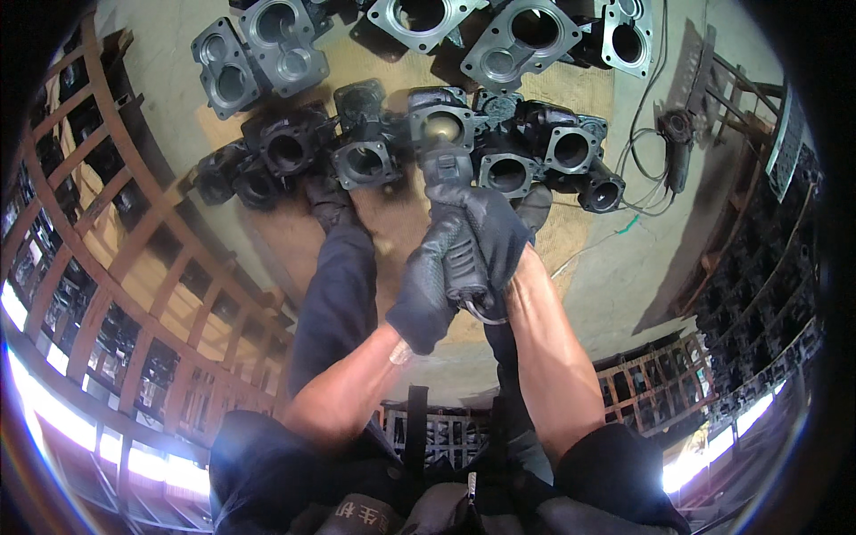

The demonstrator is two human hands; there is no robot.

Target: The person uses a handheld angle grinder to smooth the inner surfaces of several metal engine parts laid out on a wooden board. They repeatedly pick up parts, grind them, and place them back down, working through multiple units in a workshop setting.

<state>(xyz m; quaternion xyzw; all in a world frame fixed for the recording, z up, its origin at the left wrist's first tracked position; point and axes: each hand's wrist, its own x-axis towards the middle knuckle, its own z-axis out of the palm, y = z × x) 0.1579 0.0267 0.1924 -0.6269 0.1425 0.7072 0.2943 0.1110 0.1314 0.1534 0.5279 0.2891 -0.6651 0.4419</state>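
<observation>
Both of my hands wear dark gloves and grip a black corded power grinder [464, 263], held in front of my body. My left hand [422, 290] wraps its rear body from the left. Higher up on the right, my right hand [492, 227] closes round it. The grinder's front end points away from me, at the round bore of a dark flanged metal casting [443, 119] on the floor. A yellowish glow shows inside that bore. Whether the tool's tip touches the metal is hidden behind its head. The cord leaves the rear of the tool near my right wrist.
More dark castings with machined flanges [364, 163] stand in a row either side. Larger castings [526, 40] form a row behind. Another grinder [679, 147] with its cable lies at the right. A brown metal rack [134, 259] rises at the left; stacked dark parts [758, 321] fill the right.
</observation>
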